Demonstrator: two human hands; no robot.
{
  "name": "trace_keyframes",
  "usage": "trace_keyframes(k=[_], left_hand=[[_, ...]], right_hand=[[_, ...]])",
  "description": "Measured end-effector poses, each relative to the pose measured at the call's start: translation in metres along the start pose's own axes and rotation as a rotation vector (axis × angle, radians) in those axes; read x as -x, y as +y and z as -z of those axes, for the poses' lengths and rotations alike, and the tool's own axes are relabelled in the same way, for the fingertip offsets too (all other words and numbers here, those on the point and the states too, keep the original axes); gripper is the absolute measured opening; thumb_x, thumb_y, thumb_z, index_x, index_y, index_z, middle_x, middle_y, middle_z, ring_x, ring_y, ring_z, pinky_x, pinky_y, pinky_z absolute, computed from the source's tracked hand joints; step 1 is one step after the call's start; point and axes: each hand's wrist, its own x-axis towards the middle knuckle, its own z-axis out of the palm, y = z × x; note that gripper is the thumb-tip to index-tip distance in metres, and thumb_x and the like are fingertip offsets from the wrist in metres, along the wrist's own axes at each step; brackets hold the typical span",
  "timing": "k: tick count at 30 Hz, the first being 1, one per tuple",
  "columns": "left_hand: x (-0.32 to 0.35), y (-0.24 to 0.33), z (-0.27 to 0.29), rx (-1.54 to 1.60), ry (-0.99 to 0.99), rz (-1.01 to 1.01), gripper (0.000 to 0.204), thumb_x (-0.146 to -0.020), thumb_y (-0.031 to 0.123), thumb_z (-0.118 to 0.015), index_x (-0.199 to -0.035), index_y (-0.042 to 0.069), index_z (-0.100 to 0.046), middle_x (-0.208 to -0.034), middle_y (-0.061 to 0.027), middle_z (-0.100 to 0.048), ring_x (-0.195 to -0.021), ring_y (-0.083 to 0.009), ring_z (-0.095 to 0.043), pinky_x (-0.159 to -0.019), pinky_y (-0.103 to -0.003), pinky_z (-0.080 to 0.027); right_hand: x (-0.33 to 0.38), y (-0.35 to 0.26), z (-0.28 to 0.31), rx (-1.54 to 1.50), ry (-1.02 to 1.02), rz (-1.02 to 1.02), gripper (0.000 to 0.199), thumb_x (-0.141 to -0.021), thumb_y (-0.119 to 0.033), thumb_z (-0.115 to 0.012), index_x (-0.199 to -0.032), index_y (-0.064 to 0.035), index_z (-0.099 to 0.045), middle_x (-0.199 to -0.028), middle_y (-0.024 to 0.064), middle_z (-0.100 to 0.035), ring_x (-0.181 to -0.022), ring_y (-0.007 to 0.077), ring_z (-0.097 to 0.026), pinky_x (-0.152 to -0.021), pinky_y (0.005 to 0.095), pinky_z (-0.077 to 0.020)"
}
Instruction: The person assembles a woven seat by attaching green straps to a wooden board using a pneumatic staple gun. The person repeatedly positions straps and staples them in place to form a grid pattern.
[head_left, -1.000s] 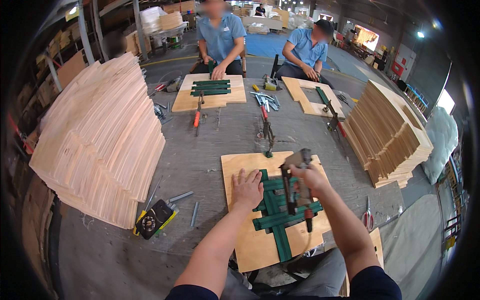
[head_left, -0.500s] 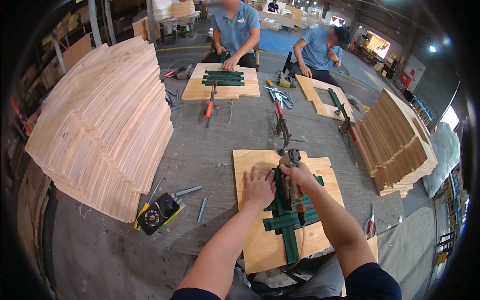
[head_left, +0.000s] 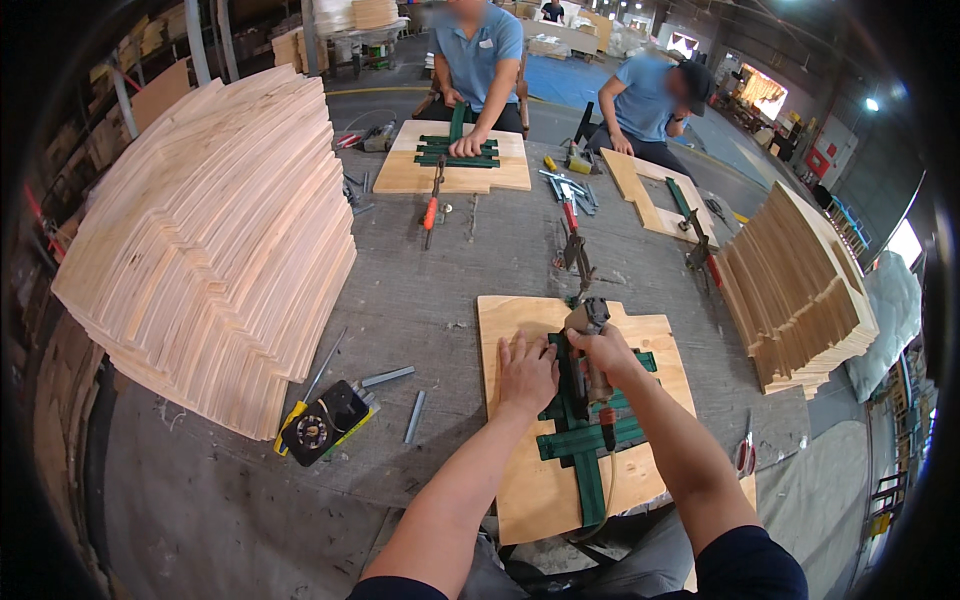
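In front of me lies a plywood board [head_left: 515, 500] with an opening crossed by dark green webbing straps [head_left: 592, 490]. My right hand [head_left: 603, 352] is wrapped round an air stapler [head_left: 590, 318], whose hose runs down toward my lap. The stapler's body stands over the straps at the far part of the board; its nose is hidden. Just left of it, my left hand [head_left: 527, 372] lies flat on the wood with fingers stretched out, fingertips beside a strap's edge. At the board's far edge sits a clamp [head_left: 577, 255].
A tall stack of plywood pieces [head_left: 200, 250] rises at left, another stack [head_left: 800, 290] at right. A tape measure [head_left: 318, 425], screwdriver [head_left: 305, 395] and staple strips [head_left: 414, 417] lie left; scissors [head_left: 746, 452] lie right. Across the table, two people sit at similar boards [head_left: 400, 178].
The whole view has shifted slightly. Across the table, one person's hand has moved along the green straps. My hands keep their places on the board and the stapler.
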Motion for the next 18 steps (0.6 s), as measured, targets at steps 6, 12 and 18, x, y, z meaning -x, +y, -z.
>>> trace_keyframes(k=[6, 12, 18], left_hand=[[0.002, -0.004, -0.003, 0.011, 0.027, 0.001, 0.032, -0.096, 0.027, -0.061, -0.123, 0.013, -0.072, -0.138, -0.0078, -0.061, -0.141, -0.0397, -0.042, -0.121, -0.063, -0.019], [0.002, -0.004, -0.003, 0.047, 0.064, -0.005, 0.028, -0.094, 0.025, -0.064, -0.116, 0.012, -0.074, -0.132, -0.0108, -0.063, -0.138, -0.0393, -0.045, -0.12, -0.063, -0.021], [0.002, -0.004, -0.001, 0.04, 0.084, -0.016, 0.025, -0.092, 0.023, -0.065, -0.112, 0.01, -0.075, -0.129, -0.0109, -0.064, -0.134, -0.039, -0.049, -0.119, -0.063, -0.023]], right_hand=[[0.001, -0.001, -0.007, 0.031, -0.076, 0.078, 0.02, -0.094, -0.022, -0.073, -0.097, -0.0039, -0.067, -0.077, 0.0048, -0.063, -0.061, 0.0169, -0.058, -0.051, 0.0341, -0.047], [0.0, -0.001, -0.005, 0.021, -0.102, 0.015, 0.018, -0.093, -0.021, -0.074, -0.097, -0.0041, -0.068, -0.077, 0.0051, -0.063, -0.06, 0.0164, -0.057, -0.051, 0.0346, -0.0463], [-0.003, 0.005, -0.004, 0.07, -0.065, 0.006, 0.02, -0.092, -0.021, -0.075, -0.097, -0.0037, -0.066, -0.076, 0.0047, -0.063, -0.059, 0.0163, -0.057, -0.05, 0.0345, -0.0459]])
